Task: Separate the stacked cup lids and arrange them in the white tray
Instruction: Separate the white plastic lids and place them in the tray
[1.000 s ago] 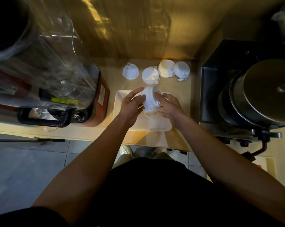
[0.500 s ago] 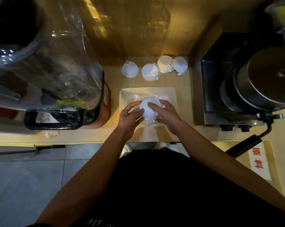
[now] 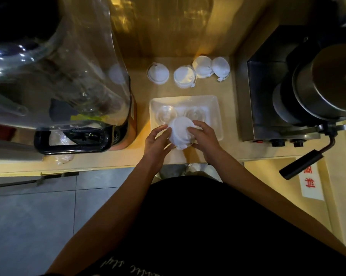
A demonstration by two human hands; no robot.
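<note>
Both hands are meeting over the near edge of the white tray (image 3: pixel 215 100), holding a stack of white cup lids (image 3: pixel 180 130) between them. The left hand (image 3: pixel 155 143) is cupping the stack's left side with its fingers curled around the wall, and the right hand (image 3: pixel 205 136) is pressing in from the right, fingers lying over the top rim — so each grip is closed on the same stack. The stack is sitting tilted, hovering above the tray's front portion; whether its lower edge is touching the tray cannot be told.

The tray is lying on the tan worktop (image 3: pixel 227 152), and two clear domed lids (image 3: pixel 166 114) are resting side by side in its far half, just beyond the held stack. Behind the tray, near the back wall, more white lid piles are standing in a row: a single pile at the left (image 3: pixel 158 73), another just right of it (image 3: pixel 184 77), and two touching ones at the right end (image 3: pixel 210 67).

To the left, a large clear blender jar (image 3: pixel 54 76) is looming over the worktop. To the right, a dark metal machine (image 3: pixel 299 96) is standing well apart from the tray, a black handle (image 3: pixel 301 163) jutting from its front.
</note>
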